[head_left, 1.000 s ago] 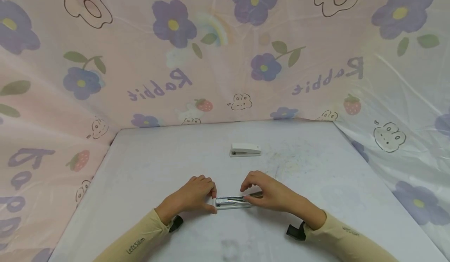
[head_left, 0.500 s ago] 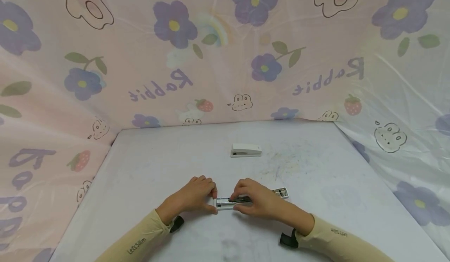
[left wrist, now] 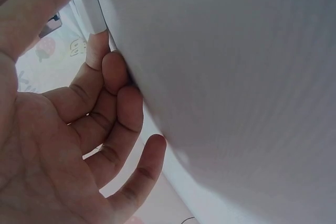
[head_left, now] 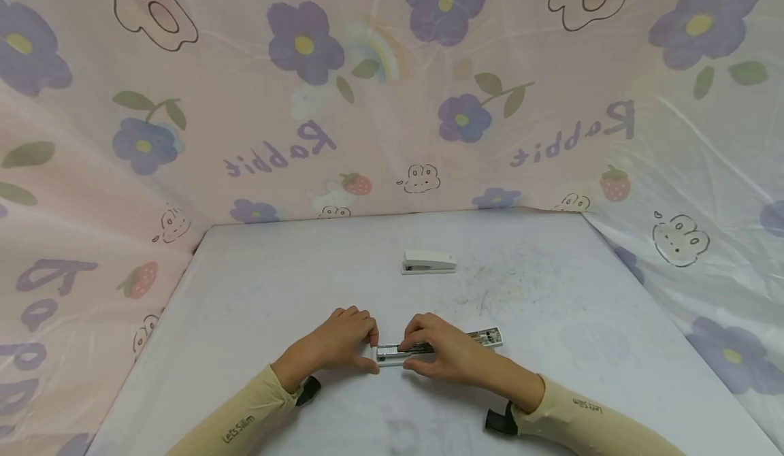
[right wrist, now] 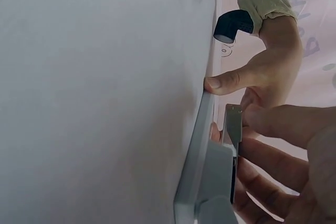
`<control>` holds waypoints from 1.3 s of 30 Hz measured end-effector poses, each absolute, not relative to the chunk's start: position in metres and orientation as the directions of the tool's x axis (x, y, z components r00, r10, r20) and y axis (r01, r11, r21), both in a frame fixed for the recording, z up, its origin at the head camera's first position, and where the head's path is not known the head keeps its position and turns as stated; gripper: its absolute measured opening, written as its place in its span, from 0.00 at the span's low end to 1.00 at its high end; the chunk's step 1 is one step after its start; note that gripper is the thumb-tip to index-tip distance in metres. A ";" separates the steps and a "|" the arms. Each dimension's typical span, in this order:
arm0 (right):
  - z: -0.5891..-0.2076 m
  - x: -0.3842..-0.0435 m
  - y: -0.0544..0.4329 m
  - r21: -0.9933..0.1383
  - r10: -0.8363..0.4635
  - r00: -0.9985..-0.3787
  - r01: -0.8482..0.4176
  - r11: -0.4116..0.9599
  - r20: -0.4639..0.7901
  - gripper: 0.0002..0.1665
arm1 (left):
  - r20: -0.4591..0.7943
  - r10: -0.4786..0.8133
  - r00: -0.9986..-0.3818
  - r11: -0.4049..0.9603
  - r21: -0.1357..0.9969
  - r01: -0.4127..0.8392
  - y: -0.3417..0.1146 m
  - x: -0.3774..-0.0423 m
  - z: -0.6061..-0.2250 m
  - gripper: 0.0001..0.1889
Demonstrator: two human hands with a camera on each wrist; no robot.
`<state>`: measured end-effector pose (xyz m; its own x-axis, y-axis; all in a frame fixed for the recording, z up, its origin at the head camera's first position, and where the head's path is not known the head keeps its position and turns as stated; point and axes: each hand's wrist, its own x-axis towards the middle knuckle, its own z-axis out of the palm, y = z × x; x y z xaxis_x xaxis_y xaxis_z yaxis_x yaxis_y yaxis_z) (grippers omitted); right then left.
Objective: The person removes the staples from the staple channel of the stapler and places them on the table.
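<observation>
The opened stapler (head_left: pixel 392 355) lies low in the middle of the head view, lengthwise along a line from nine to three o'clock, its white base down on the table (head_left: pixel 275 272). Its cover (head_left: pixel 491 337) reaches out beyond the right hand, toward three o'clock, and seems swung back with the hollow side up.

It should handle as a small, stiff, fairly light thing; the bare metal is probably slick, and the loose cover may swing or tip the balance. The base's long edges and its nine o'clock end look the surest holds.

The left hand (head_left: pixel 341 339) pinches that end between thumb and fingers. The right hand (head_left: pixel 446 348), at three o'clock, is curled narrowly over the middle, thumb on the near side, fingers on the metal.

The one container is the metal staple channel (head_left: pixel 388 350), uncovered at its nine o'clock end; whether staples lie inside, I cannot tell.

Between twelve and one o'clock, well apart, a second stapler (head_left: pixel 429 263) stands closed. Past the table hangs flowered cloth (head_left: pixel 380 116).
</observation>
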<state>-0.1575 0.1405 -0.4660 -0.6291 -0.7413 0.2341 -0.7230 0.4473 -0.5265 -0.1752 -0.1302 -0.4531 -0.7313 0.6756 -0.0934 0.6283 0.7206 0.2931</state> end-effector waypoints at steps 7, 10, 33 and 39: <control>-0.465 -0.156 0.141 -0.543 -0.739 -0.633 -0.714 0.442 0.230 0.10 | -0.097 0.668 -0.738 0.729 0.284 0.623 -0.130 -0.176 -0.453 0.22; -0.465 -0.156 0.140 -0.554 -0.727 -0.644 -0.705 0.443 0.237 0.08 | -0.095 0.669 -0.737 0.727 0.287 0.624 -0.130 -0.175 -0.453 0.22; -0.470 -0.166 0.123 -0.525 -0.658 -0.680 -0.708 0.472 0.325 0.11 | -0.098 0.679 -0.728 0.718 0.299 0.629 -0.131 -0.175 -0.451 0.21; -0.469 -0.167 0.121 -0.439 -0.671 -0.644 -0.756 0.486 0.367 0.16 | -0.094 0.682 -0.725 0.716 0.286 0.637 -0.131 -0.174 -0.451 0.21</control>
<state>-0.1671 0.1206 -0.4686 -0.6440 -0.6715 0.3666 -0.7561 0.4855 -0.4389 -0.1744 -0.1312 -0.4510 -0.7253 0.6820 -0.0936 0.6365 0.7162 0.2862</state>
